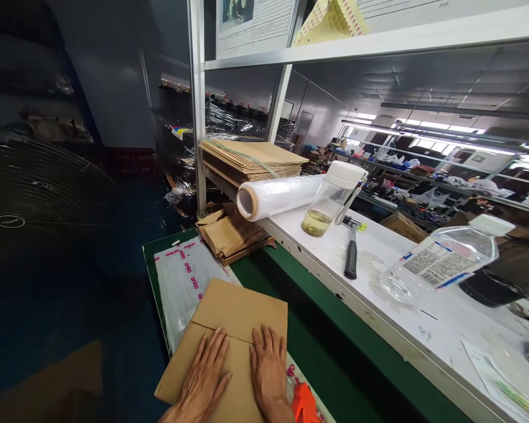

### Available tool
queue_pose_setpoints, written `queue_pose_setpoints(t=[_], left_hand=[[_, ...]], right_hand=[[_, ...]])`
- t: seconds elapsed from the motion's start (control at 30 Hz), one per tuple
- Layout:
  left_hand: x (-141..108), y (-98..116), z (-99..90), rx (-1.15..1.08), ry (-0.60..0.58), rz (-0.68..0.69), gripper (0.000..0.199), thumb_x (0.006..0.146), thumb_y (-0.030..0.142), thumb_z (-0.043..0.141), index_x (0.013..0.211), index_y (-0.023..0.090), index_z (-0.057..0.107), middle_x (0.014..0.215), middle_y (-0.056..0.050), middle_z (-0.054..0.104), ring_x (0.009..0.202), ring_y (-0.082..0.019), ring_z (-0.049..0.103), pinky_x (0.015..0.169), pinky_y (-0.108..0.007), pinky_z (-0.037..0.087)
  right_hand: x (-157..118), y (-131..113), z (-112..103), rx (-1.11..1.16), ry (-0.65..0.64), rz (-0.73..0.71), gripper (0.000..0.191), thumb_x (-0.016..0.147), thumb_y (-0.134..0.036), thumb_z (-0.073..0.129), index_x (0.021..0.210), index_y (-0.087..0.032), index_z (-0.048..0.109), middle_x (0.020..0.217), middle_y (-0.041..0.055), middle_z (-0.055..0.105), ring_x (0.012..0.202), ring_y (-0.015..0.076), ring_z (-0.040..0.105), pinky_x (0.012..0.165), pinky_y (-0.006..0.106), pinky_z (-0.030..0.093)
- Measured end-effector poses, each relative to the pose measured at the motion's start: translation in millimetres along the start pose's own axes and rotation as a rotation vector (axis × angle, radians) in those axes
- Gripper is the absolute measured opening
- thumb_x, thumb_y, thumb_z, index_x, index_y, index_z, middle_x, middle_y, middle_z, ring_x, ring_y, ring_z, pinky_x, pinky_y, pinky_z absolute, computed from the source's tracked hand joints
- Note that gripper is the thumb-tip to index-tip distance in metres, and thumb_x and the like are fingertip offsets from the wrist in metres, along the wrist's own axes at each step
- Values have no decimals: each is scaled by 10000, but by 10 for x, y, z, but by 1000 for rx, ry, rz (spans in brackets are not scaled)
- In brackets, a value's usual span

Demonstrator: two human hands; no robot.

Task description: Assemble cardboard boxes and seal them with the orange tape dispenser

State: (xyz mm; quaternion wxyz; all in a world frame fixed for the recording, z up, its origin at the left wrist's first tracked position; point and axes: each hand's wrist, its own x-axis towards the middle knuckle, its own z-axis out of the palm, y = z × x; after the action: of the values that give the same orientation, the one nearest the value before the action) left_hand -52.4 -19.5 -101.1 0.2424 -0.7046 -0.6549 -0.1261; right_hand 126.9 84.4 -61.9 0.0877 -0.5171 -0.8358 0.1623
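A brown cardboard box [247, 302] with its flaps folded over lies in front of me, a seam running across its top. My left hand [206, 371] rests flat on the left part of the cardboard, fingers stretched forward near the seam. On the right part, my right hand [268, 367] lies with its fingers out, the tips at or just past the seam. Neither hand is wrapped around anything. Right of my right wrist is an orange tool [305, 404], partly cut off by the lower edge; its kind cannot be made out.
Beneath the box lies a white sheet with pink print [176, 288] on a green bench [264, 271]. On the white shelf [321, 258] are a plastic film roll [282, 197], flat cardboard [255, 155], a jar [330, 202], a hammer [351, 252] and a clear bottle [445, 261]. A fan [39, 200] stands left.
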Motion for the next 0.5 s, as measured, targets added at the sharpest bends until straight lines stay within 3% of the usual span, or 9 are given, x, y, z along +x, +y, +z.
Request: queue_pose_setpoints(t=[0.2,0.37,0.5], left_hand=[[94,-22,-2,-6,5,80,665,938,393,575,1549,155,465,1586,-106,538,1498,-254,409,1215,-453,239],[187,-55,-115,-14,-28,89,671,953,406,555,1570,173,437,1631,-61,484,1546,-230,324,1261,-464,157],[153,-36,-33,-14,-32,98,687,929,406,584,1562,173,451,1618,-68,502,1526,-241,354,1253,-476,162]], right_hand=[[-9,-7,14,-17,-29,11,519,1053,-383,319,1519,-254,507,1653,103,424,1551,341,363,1309,626,216],[-13,-77,-100,16,5,39,510,1059,-381,304,1510,-275,515,1664,60,407,1573,299,325,1330,604,154],[-14,-76,-78,34,-23,60,506,1058,-386,323,1520,-274,495,1667,61,393,1580,299,308,1330,607,141]])
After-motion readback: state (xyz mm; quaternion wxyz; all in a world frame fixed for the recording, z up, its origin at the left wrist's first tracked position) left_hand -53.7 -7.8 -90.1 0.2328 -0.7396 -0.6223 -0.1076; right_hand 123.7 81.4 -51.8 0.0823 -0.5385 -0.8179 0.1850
